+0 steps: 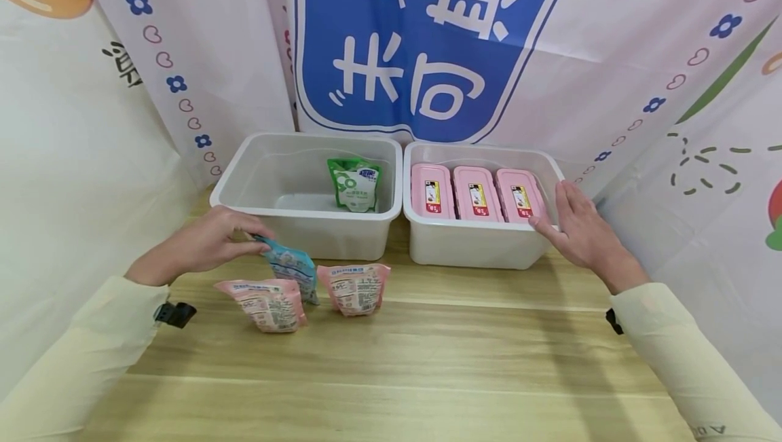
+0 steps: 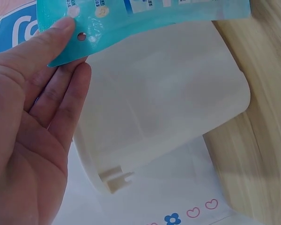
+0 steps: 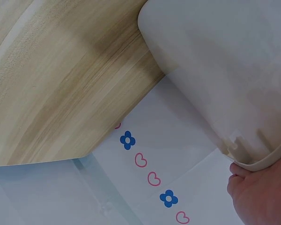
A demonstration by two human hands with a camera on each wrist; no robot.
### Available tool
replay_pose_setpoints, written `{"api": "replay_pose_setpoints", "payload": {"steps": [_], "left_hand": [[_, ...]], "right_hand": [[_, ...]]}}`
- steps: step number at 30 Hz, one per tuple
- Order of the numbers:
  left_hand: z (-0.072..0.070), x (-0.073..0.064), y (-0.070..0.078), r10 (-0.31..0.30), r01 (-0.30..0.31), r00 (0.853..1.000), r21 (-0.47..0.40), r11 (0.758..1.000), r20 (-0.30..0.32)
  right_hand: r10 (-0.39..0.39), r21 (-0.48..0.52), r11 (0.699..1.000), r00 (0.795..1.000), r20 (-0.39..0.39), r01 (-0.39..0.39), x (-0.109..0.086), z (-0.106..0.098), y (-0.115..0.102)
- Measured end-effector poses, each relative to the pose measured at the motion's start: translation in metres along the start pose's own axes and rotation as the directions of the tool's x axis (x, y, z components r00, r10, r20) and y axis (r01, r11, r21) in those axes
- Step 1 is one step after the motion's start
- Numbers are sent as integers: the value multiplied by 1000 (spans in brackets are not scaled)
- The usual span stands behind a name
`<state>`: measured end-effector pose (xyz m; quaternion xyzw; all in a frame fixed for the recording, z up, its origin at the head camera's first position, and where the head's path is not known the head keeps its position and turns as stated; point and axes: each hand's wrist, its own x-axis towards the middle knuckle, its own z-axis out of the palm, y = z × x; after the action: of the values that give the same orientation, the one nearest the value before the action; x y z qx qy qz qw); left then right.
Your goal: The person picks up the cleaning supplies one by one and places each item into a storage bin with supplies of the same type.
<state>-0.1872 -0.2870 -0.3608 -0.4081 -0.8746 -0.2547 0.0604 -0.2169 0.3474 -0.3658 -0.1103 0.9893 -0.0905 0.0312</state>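
My left hand [image 1: 222, 242] pinches the top corner of a blue pouch [image 1: 292, 267], thumb on the printed face in the left wrist view, where the pouch [image 2: 145, 23] spans the top. Two pink pouches stand close by on the table: one pink pouch [image 1: 269, 305] in front of the blue one, another pink pouch [image 1: 356, 289] to its right. Over the right rim of a white bin [image 1: 470, 244] lies my right hand [image 1: 574, 228], its thumb at the front corner. Inside that bin three pink lidded boxes [image 1: 476, 194] sit side by side.
A second white bin [image 1: 311, 235] adjoins on the left, with a green-and-white pouch [image 1: 356, 185] at its right end. Behind both bins hangs a printed curtain [image 1: 232, 41], and curtains also flank the sides. The wooden table [image 1: 397, 374] extends toward me.
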Motion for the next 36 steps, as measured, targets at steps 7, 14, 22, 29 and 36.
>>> {"api": "replay_pose_setpoints", "payload": {"steps": [7, 14, 22, 29, 36], "left_hand": [[2, 0, 0, -4, 4, 1000, -9, 1000, -14], [1, 2, 1, 46, -48, 998, -30, 998, -43], [-6, 5, 2, 47, -47, 998, -8, 999, -31], [-13, 6, 7, 46, -45, 998, 10, 999, -37], [-24, 8, 13, 50, -48, 997, 31, 998, -57]], "right_hand": [[2, 6, 1000, 1000, 3, -2, 0, 1, 1], [-1, 3, 1000, 1000, -2, 1, 1, 2, 1], [-3, -1, 1000, 1000, -4, 3, 2, 1, 2], [-3, -12, 1000, 1000, 1, 3, 2, 0, 2], [-8, -13, 1000, 1000, 1, 8, 2, -1, 2]]}}
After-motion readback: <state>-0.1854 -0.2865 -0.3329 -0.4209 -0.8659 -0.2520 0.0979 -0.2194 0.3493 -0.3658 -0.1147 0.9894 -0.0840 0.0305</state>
